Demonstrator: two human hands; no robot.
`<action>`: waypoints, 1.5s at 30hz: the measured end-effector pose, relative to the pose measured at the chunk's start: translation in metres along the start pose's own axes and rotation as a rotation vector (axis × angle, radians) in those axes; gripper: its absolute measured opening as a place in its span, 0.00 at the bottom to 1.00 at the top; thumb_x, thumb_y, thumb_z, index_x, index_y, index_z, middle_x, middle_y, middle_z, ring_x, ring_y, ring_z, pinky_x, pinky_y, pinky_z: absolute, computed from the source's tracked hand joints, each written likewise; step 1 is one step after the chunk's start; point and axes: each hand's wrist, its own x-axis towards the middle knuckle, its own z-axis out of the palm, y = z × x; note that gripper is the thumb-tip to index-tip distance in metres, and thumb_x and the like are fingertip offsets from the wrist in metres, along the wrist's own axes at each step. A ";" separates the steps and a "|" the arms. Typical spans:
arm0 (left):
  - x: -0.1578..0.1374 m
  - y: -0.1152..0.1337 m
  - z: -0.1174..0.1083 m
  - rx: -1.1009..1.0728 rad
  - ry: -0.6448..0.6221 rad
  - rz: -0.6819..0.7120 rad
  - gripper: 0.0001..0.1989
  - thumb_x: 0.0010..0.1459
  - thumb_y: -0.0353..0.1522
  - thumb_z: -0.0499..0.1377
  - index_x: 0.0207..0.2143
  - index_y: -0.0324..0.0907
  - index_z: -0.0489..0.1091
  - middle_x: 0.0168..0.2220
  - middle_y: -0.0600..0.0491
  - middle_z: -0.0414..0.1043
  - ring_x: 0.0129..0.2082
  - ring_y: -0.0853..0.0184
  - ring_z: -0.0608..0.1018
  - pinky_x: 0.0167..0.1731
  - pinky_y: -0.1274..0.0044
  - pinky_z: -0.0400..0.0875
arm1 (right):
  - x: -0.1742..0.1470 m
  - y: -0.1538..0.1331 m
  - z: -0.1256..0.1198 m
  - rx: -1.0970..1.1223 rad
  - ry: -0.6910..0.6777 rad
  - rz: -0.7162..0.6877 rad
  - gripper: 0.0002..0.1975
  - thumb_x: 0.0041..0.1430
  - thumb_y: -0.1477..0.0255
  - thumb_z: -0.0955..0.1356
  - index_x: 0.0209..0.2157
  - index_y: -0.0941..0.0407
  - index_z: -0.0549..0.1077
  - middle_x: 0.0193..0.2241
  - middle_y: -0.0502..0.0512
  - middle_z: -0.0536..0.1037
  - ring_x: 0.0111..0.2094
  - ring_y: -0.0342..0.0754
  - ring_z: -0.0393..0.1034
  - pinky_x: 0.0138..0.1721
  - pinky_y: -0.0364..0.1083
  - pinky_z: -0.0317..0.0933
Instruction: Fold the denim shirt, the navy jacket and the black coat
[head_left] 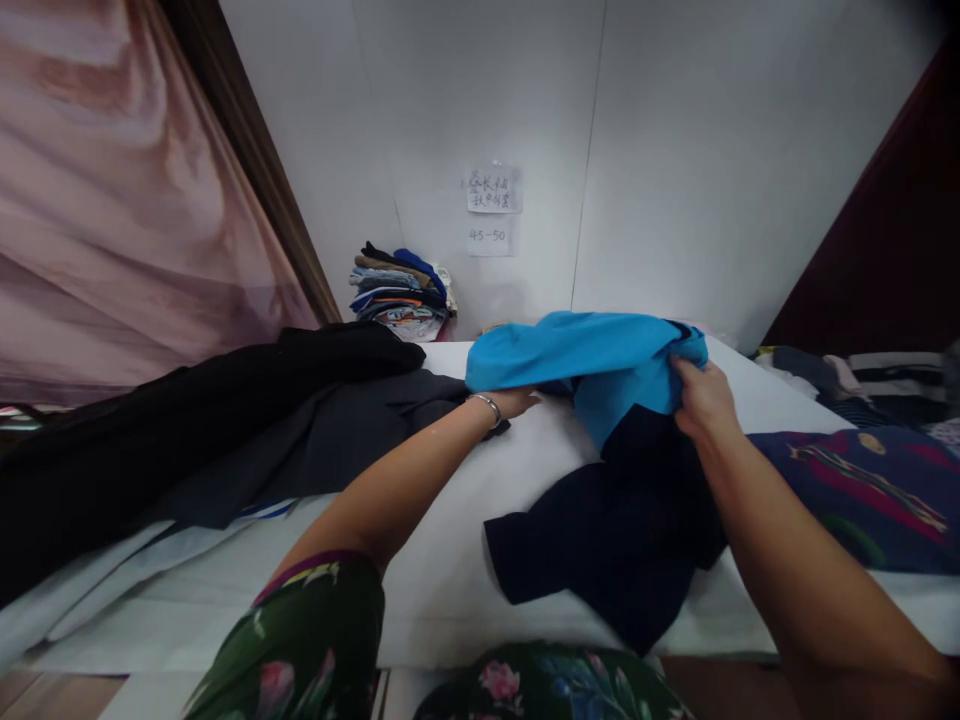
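A garment of bright blue (570, 350) and dark navy cloth (615, 530) is spread across the white table, its blue part lifted and folded over. My right hand (703, 400) is closed on the bunched blue edge at the right. At the left end, my left hand (514, 402) holds the blue part from below; the cloth covers most of its fingers, and a bracelet (489, 408) circles that wrist. The navy part lies loosely toward me, with a short sleeve-like end (517, 550) pointing left.
Black (225, 390) and dark grey clothes (360, 430) lie in a heap at the left. A folded clothes stack (401, 295) stands by the wall. On the right are a patterned navy cloth (877, 490) and more clothes (892, 385). A pink curtain (112, 200) hangs at the left.
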 end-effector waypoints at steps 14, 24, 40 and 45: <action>0.080 0.053 0.055 0.194 -0.538 0.282 0.20 0.57 0.41 0.57 0.47 0.38 0.72 0.46 0.48 0.75 0.43 0.63 0.77 0.46 0.75 0.68 | 0.000 0.074 -0.055 0.242 -0.208 0.599 0.29 0.58 0.45 0.56 0.39 0.53 0.75 0.36 0.60 0.80 0.46 0.56 0.73 0.48 0.57 0.66; 0.034 -0.054 0.099 0.308 -0.321 -0.171 0.23 0.58 0.48 0.52 0.22 0.41 0.72 0.26 0.48 0.74 0.35 0.60 0.76 0.37 0.74 0.68 | -0.023 0.107 -0.098 0.267 -0.144 0.590 0.34 0.51 0.39 0.57 0.41 0.51 0.75 0.37 0.60 0.80 0.48 0.59 0.72 0.50 0.61 0.63; 0.024 -0.033 0.113 0.101 -0.860 -0.415 0.30 0.45 0.59 0.56 0.29 0.41 0.75 0.28 0.45 0.76 0.29 0.59 0.76 0.31 0.72 0.70 | -0.027 0.077 -0.102 0.219 -0.304 0.588 0.40 0.49 0.35 0.52 0.43 0.52 0.73 0.39 0.59 0.80 0.45 0.57 0.73 0.48 0.56 0.66; 0.016 -0.027 0.121 0.102 -0.688 -0.210 0.05 0.47 0.35 0.62 0.26 0.43 0.73 0.28 0.52 0.76 0.33 0.63 0.75 0.34 0.77 0.68 | -0.017 0.061 -0.112 -0.069 -0.253 0.514 0.21 0.54 0.53 0.64 0.40 0.54 0.73 0.37 0.59 0.79 0.41 0.54 0.74 0.38 0.49 0.68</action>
